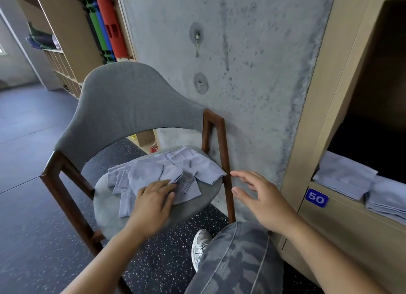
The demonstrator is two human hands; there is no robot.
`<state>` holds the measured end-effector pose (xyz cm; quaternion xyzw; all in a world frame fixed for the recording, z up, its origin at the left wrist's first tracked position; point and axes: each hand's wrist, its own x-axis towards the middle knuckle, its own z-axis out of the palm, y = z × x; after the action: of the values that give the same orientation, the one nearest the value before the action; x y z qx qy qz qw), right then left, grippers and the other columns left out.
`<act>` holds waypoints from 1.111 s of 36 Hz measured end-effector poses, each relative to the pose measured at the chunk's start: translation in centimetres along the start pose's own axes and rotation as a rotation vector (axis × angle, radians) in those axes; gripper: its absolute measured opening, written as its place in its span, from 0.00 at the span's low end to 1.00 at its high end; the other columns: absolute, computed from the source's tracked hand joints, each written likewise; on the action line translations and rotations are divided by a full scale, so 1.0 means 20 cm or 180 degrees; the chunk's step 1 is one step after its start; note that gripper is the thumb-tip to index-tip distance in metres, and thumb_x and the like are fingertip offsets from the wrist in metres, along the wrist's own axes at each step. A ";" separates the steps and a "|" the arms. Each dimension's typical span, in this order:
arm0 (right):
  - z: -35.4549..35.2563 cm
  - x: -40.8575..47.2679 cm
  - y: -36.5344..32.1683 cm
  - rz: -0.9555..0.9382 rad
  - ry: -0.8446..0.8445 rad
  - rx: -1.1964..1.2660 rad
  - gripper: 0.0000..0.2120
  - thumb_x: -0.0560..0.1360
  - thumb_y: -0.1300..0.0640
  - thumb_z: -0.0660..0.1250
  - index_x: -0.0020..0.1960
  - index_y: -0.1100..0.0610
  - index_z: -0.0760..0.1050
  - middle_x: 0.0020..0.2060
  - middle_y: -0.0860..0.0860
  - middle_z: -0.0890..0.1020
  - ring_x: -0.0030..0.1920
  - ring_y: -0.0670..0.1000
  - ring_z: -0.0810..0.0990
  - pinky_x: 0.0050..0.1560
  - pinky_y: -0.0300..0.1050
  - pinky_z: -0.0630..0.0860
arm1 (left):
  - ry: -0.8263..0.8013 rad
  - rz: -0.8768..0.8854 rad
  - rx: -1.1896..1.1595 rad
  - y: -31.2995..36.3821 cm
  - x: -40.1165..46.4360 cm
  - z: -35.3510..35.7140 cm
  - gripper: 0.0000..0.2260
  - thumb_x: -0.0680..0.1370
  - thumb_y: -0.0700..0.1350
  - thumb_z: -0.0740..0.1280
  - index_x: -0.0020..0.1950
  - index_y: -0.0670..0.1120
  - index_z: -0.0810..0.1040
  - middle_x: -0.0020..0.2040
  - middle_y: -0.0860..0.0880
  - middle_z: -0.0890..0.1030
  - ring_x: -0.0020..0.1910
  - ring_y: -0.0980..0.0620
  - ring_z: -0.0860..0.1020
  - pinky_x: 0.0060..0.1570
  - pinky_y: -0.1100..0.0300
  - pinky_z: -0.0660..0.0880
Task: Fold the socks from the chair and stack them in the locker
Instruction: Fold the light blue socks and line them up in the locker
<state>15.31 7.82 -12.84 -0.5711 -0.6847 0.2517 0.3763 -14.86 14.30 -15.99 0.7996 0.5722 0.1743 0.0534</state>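
At the bottom of the frame a knee in grey camouflage trousers [239,256] rises just right of centre, with a pale sneaker [200,247] on the speckled dark floor [44,238] beside it. Both forearms reach up from the lower edge. The left hand [153,202], at lower centre, lies palm-down on the chair seat [107,214], its fingertips pinching the edge of a loose lavender sock in the pile of socks [167,172]. The right hand [259,199], right of centre, hovers open with fingers spread and holds nothing, just past the seat's right edge and the chair's brown wooden frame [226,179].

The unfolded socks sprawl across the middle of the round grey seat, overlapping one another. Behind them the chair's grey upholstered backrest [123,109] curves across the centre-left of the frame, close to a concrete wall [252,74].

At the right edge stands a light wooden locker [318,122] with an open dark compartment; folded socks [345,175] of the same lavender lie in two stacks along its front lip, above a blue plate reading 50 [316,198].

In the upper left, further off, are wooden shelves [66,69] and upright red, blue and green rolled mats [105,23].
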 end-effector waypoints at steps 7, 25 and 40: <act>-0.04 0.00 0.01 0.0038 0.0061 -0.0005 0.20 0.80 0.42 0.65 0.72 0.39 0.72 0.67 0.30 0.72 0.68 0.31 0.69 0.71 0.36 0.66 | 0.0514 0.0257 -0.0315 0.05 0.07 -0.16 0.22 0.81 0.56 0.55 0.65 0.50 0.82 0.65 0.52 0.81 0.67 0.48 0.76 0.62 0.51 0.70; -0.07 -0.01 -0.04 -0.0049 0.0122 0.0219 0.20 0.79 0.39 0.64 0.70 0.36 0.72 0.67 0.29 0.72 0.67 0.28 0.68 0.73 0.37 0.66 | 0.0859 0.0489 -0.0976 0.22 0.15 -0.37 0.18 0.77 0.32 0.64 0.56 0.52 0.84 0.54 0.61 0.83 0.55 0.58 0.79 0.55 0.75 0.68; -0.23 -0.01 -0.20 -0.0645 0.0235 0.1032 0.16 0.77 0.48 0.68 0.64 0.39 0.81 0.74 0.36 0.70 0.75 0.37 0.66 0.76 0.46 0.65 | 0.0758 0.1563 -0.1224 0.64 0.20 -0.54 0.17 0.70 0.31 0.58 0.45 0.49 0.81 0.50 0.55 0.83 0.51 0.55 0.80 0.54 0.60 0.74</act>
<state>16.58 6.29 -7.09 -0.4400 -0.6749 0.2985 0.5116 -5.90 12.43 -1.41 0.8629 0.3213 0.3791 0.0925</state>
